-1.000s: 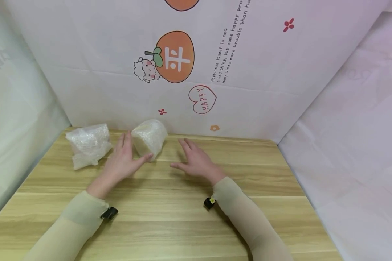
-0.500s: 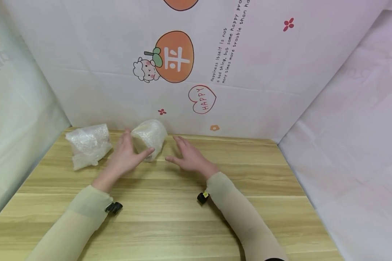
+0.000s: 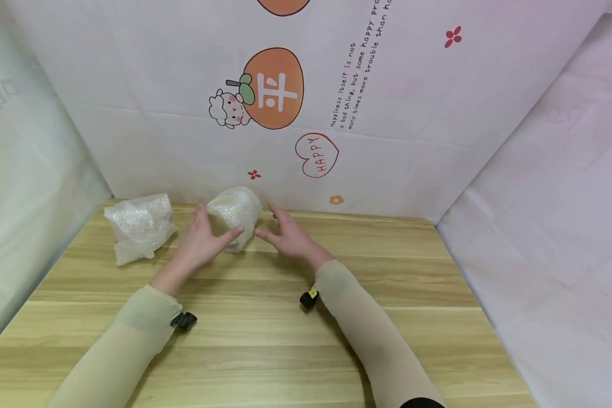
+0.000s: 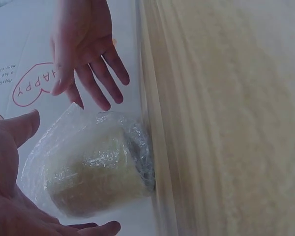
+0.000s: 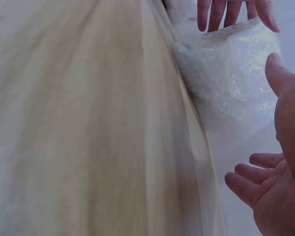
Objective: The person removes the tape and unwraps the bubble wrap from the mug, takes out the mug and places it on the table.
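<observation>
A rounded bundle in clear bubble wrap (image 3: pixel 237 212) stands at the back of the wooden table; through the film in the left wrist view a pale, yellowish cylindrical thing (image 4: pixel 98 172) shows. My left hand (image 3: pixel 201 241) is spread at the bundle's left side, its thumb stretched across the near face and its fingers along the far left. On the other side, my right hand (image 3: pixel 290 235) has its thumb and fingers apart, close to the bundle's right edge. In the right wrist view a gap shows between the right fingers (image 5: pixel 246 184) and the wrap.
A second bubble-wrapped bundle (image 3: pixel 141 226), flatter and crumpled, lies to the left of my left hand. Behind both bundles rises a white printed backdrop (image 3: pixel 398 170). White sheets (image 3: pixel 551 198) flank the wooden table (image 3: pixel 265 340) on either side.
My right hand has moved left, up to the bundle's right side. The left hand has shifted slightly right and farther back. Both bundles stay in place.
</observation>
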{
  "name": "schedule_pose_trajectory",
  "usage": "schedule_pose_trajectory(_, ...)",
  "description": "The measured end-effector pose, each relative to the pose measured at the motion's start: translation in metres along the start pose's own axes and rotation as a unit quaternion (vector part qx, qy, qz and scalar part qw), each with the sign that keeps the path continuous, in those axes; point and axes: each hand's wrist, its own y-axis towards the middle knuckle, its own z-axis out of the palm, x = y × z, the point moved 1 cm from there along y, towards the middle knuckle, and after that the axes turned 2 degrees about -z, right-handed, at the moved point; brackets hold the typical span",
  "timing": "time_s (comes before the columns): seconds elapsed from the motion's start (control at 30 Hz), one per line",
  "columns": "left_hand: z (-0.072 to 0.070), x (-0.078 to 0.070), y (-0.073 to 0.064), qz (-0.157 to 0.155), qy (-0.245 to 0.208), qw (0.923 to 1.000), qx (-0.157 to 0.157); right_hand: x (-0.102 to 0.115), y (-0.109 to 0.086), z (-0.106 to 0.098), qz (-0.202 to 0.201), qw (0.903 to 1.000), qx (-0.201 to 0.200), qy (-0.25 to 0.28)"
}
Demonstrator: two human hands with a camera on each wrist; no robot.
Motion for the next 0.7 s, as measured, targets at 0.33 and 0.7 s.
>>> schedule_pose_trajectory(0.33,0.002,0.001,0.003,0.006,-0.027,0.9996,-0.006,-0.001,0.02,0.004,0.034,0.9945,0.009,0.099)
schedule_pose_trajectory(0.7,0.002,0.002,0.005,0.005,-0.044,0.9989,-0.011,-0.002,0.039,0.008,0.047,0.9865,-0.008,0.156)
